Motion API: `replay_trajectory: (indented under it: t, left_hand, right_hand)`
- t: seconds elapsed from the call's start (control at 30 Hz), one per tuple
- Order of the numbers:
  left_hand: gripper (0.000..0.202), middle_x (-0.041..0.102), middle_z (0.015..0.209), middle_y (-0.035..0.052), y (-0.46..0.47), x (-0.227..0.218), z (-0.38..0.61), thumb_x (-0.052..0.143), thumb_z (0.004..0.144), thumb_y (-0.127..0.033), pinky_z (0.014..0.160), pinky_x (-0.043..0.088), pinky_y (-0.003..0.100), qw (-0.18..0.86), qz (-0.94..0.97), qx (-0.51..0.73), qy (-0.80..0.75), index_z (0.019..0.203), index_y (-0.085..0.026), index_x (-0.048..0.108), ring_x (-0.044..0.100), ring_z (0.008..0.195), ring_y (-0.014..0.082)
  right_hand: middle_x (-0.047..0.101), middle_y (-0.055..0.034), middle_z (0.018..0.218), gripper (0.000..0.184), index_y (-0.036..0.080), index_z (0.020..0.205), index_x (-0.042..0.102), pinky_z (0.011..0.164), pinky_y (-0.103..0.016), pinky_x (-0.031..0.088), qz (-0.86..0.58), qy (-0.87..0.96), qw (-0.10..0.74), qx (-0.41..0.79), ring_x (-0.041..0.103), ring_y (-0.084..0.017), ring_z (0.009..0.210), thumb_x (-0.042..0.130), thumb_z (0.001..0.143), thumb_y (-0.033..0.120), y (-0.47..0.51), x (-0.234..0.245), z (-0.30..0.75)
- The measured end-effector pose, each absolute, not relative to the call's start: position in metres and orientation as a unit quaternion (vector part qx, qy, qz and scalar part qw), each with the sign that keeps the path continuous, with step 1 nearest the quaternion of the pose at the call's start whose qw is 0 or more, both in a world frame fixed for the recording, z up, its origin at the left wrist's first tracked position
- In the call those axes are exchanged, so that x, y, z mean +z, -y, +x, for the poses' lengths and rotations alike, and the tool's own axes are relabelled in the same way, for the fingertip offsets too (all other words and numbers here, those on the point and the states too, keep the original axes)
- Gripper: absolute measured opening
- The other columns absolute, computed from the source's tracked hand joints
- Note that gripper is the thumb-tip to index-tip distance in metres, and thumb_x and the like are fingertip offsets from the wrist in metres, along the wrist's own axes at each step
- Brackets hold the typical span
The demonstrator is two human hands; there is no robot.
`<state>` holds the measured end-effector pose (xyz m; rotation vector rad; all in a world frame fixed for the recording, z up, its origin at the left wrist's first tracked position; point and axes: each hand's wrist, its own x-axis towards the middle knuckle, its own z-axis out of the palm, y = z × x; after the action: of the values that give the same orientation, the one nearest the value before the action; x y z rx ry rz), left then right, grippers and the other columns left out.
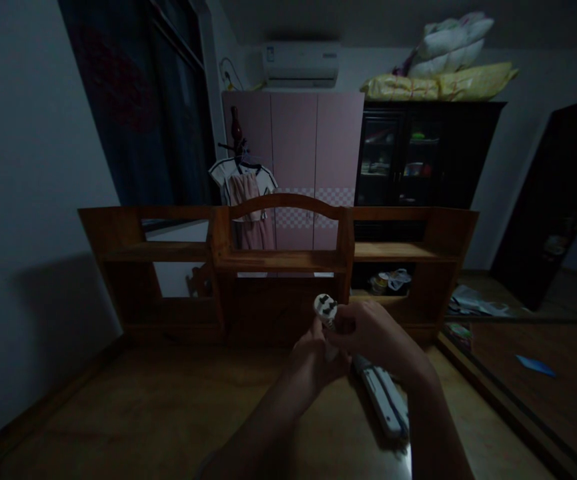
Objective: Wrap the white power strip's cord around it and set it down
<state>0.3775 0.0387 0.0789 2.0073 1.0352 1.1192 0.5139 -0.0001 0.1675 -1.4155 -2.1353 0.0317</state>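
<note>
A small white object with a round top [325,306] stands up between my hands above the desk, with dark shapes showing on its top; I cannot tell its kind. My left hand [313,357] is wrapped round its lower part. Fingers of my right hand [368,328] are closed against its side just under the round top, and whether they pinch a separate piece is hidden. Below my right forearm, a long white and grey object [385,403] lies slantwise on the desk, partly covered by my right arm and hand.
The wooden desk [143,407] has a shelf unit [281,260] along its back. A can and plastic bag [391,281] show through the right shelf opening. Beyond are a pink wardrobe [293,133], a dark cabinet [453,153], and hanging clothes [245,187]. A wall [28,233] borders the left side.
</note>
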Motion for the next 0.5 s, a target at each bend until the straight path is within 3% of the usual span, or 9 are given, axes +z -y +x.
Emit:
replay_trajectory:
  t: [0.17,0.37,0.5]
  left_hand:
    - [0.05,0.064,0.111,0.0101,-0.042,0.074,0.382,0.067,0.067,-0.025,0.08,0.05,0.04,0.204,0.79,0.427,-0.389,0.115,-0.02,0.054,0.062,0.098,0.0305]
    - [0.043,0.064,0.113,0.0094,-0.048,0.067,0.383,0.064,0.075,-0.027,0.08,0.051,0.04,0.131,0.841,0.405,-0.333,0.117,-0.025,0.057,0.061,0.097,0.0297]
    - [0.043,0.062,0.114,0.0102,-0.04,0.075,0.367,0.058,0.078,-0.016,0.086,0.048,0.04,0.032,0.877,0.356,-0.32,0.12,-0.021,0.052,0.059,0.099,0.0264]
  right_hand:
    - [0.06,0.0007,0.06,0.026,0.018,0.066,0.064,0.052,-0.023,0.026,-0.513,0.802,0.306,0.007,0.051,-0.011,0.056,0.064,0.081,0.039,0.002,0.17,0.512]
    - [0.061,-0.0006,0.061,0.024,0.017,0.068,0.067,0.049,-0.023,0.028,-0.519,0.797,0.306,0.027,0.052,-0.012,0.056,0.064,0.08,0.038,0.004,0.171,0.518]
    - [0.059,0.0001,0.06,0.021,0.016,0.067,0.065,0.049,-0.022,0.028,-0.521,0.801,0.288,0.06,0.052,-0.012,0.056,0.065,0.078,0.034,0.006,0.171,0.522]
